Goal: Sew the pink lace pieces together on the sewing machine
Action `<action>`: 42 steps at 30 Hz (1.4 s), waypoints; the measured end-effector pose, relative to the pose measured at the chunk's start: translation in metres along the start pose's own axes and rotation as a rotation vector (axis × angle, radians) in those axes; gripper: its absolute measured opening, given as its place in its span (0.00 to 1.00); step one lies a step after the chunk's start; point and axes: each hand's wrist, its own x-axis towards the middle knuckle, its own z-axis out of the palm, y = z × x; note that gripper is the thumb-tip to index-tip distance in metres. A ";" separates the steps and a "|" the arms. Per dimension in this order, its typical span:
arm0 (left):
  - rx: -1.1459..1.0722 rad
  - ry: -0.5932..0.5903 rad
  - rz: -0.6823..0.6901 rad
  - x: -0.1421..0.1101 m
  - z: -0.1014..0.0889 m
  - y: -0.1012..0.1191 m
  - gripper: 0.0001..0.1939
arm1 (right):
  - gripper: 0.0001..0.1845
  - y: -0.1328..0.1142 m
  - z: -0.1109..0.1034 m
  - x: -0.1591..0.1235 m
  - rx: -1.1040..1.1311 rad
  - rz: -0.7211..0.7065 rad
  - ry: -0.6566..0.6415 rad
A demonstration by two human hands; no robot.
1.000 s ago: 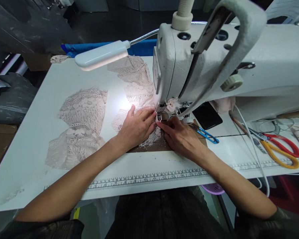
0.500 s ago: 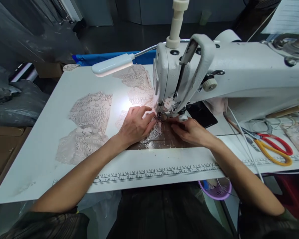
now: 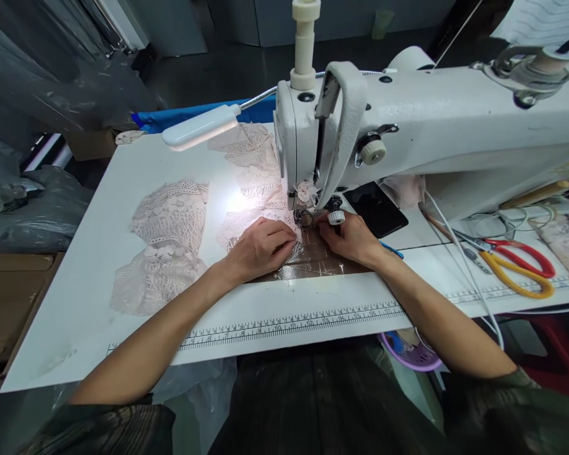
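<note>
The sewing machine (image 3: 431, 126) stands on the table (image 3: 76, 303) toward two o'clock, its presser foot (image 3: 305, 218) near centre, with the lamp head (image 3: 199, 126) over the table at eleven o'clock. The left hand (image 3: 260, 246) lies on the lace piece (image 3: 260, 221) just at nine o'clock of the foot; the right hand (image 3: 348, 237) sits at three o'clock of it, touching the machine's knob (image 3: 336, 217). Two lace pieces (image 3: 165, 246) lie well apart at nine o'clock, scissors (image 3: 516, 268) at three o'clock, and the printed ruler (image 3: 289, 325) runs along the near edge at six o'clock.

Red-and-yellow scissors (image 3: 519, 265) are lying on the bench (image 3: 76, 253) right of the sewing machine (image 3: 455, 126); a lamp (image 3: 199, 126) is shining left of it, two spare lace pieces (image 3: 164, 246) resting farther left.
</note>
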 end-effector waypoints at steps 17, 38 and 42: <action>0.179 -0.125 0.084 0.000 0.002 -0.001 0.10 | 0.22 -0.005 0.004 -0.013 -0.344 -0.202 -0.144; 0.172 -0.134 0.155 -0.007 -0.006 0.008 0.09 | 0.18 0.003 -0.002 -0.006 0.045 -0.162 0.006; 0.136 -0.219 0.135 -0.005 -0.015 0.010 0.09 | 0.15 -0.001 -0.018 -0.004 0.098 -0.133 0.088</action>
